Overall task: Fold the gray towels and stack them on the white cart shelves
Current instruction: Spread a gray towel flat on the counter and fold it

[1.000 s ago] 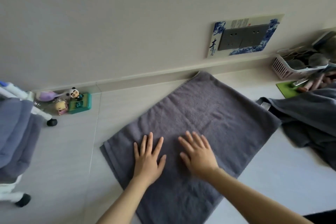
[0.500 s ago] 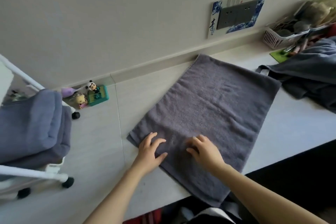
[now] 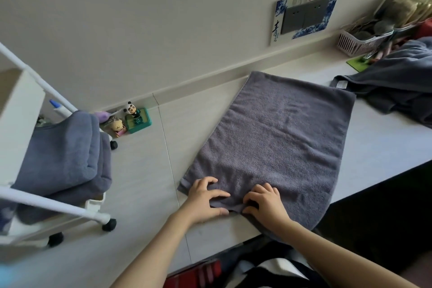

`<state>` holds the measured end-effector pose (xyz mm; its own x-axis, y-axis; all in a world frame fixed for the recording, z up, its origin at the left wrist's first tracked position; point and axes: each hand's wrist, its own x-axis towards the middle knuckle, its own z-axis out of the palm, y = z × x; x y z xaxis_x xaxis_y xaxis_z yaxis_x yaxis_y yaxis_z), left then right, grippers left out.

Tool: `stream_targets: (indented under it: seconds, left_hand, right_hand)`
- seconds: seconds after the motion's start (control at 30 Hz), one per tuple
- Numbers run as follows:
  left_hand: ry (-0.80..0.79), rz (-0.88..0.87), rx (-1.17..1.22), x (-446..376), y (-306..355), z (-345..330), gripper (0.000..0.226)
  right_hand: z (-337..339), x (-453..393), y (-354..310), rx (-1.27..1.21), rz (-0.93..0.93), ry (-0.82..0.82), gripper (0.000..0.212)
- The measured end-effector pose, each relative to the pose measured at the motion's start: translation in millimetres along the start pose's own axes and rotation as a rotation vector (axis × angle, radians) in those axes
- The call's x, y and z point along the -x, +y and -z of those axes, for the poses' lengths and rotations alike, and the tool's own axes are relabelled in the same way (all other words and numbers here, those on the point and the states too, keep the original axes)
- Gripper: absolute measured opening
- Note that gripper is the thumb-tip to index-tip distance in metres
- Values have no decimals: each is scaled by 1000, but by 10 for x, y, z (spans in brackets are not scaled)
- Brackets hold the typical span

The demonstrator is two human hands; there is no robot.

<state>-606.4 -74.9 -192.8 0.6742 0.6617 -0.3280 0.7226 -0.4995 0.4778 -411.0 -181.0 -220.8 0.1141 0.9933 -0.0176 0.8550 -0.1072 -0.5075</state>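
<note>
gray towel [image 3: 275, 147] flat on counter, near edge under left hand [image 3: 203, 199], right hand [image 3: 264, 203]

**One character I can read, on the wall plate**

On the wall above my counter's far edge I see a blue-and-white decorative frame [image 3: 306, 13] around the gray switches. Down its left edge stands one large dark brush-written Chinese character, 青, with smaller marks below it that I cannot make out. Along its top edge runs a block of fine vertical lines of print with a small red mark, too small for me to read.
</note>
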Motion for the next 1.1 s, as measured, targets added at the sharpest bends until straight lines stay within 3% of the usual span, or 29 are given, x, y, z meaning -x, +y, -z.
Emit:
stream_targets:
  seconds: [0.1, 0.23, 0.33, 0.43, 0.6, 0.67, 0.73, 0.8, 0.9, 1.1]
  left_hand:
    - [-50, 24, -10, 22, 22, 58, 72]
    - [40, -3, -72, 26, 98, 39, 34]
    - [84, -5, -3, -53, 180, 96, 20]
    - [-42, -25, 146, -120, 462, 368, 26]
    - [-310, -75, -48, -322, 1004, 894, 41]
    - [-375, -61, -89, -508, 1170, 1069, 42]
    - [-358, -48, -124, -748, 1277, 1175, 41]
    - [-233, -38, -160, -1034, 1315, 1164, 37]
    - [-41, 12, -280, -1421, 1233, 940, 29]
    - [-92, 119, -411, -1726, 936, 439, 45]
  right_hand:
    - [121, -52, 67, -175, -97, -130, 23]
    - [426, -79, 148, -421, -139, -306, 8]
    - [682, -56, 268, -534, -208, -457, 14]
    - [975, -1, 411, -559, -212, -540, 9]
    - [1496, 18, 498, -583, -258, -627, 19]
    - [1640, -45, 561, -658, -296, -617, 17]
    - [1711, -190, 649, -666, -357, -506, 11]
    - [1691, -406, 819, -557, -447, -295, 15]
    - [1647, -660, 977, -166, -544, -88, 27]
    - [1433, -631, 1082, 253, -457, -268, 68]
